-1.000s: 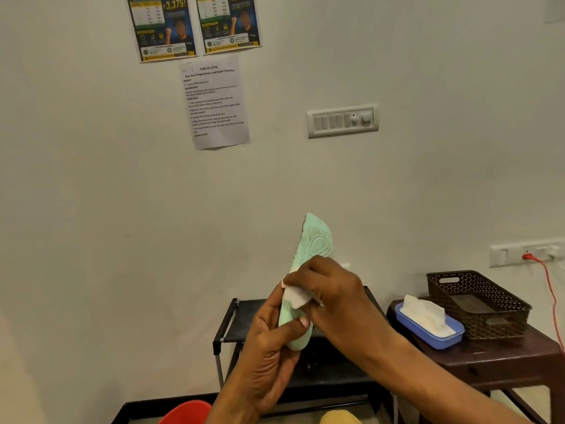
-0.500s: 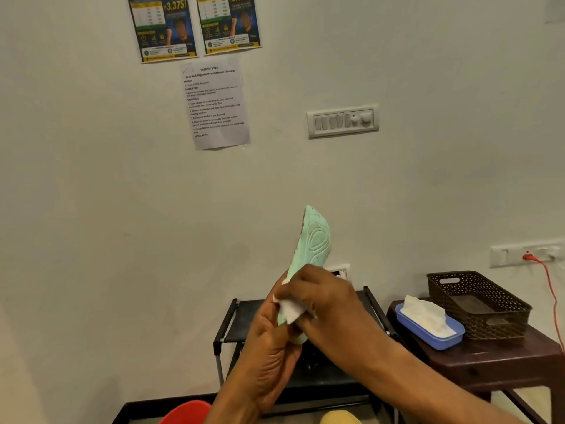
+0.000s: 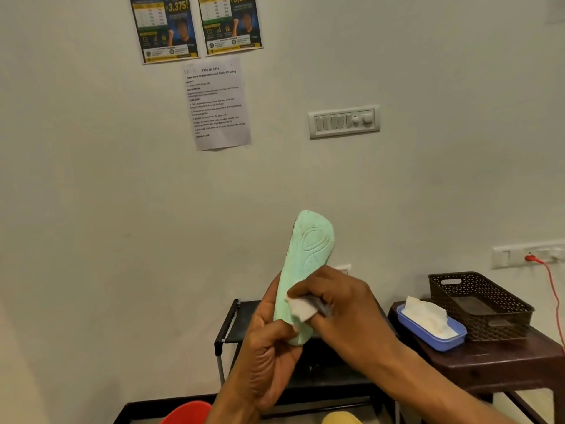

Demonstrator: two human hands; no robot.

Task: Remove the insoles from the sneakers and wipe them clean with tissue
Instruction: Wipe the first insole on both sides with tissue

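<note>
A mint-green insole (image 3: 308, 252) stands upright in front of the wall, its patterned underside facing me. My left hand (image 3: 269, 353) grips its lower end from the left and below. My right hand (image 3: 339, 304) pinches a small folded white tissue (image 3: 301, 309) and presses it against the lower half of the insole. The insole's bottom tip shows between the two hands. No sneaker is in view.
A blue box of white tissues (image 3: 431, 324) and a brown perforated basket (image 3: 480, 301) sit on a dark wooden stool (image 3: 501, 362) at the right. A black shoe rack (image 3: 235, 325) stands behind my hands. A red cable (image 3: 550, 286) hangs from a wall socket.
My right hand with the tissue slid down the insole and then back up a little. The insole's top tilted slightly to the right.
</note>
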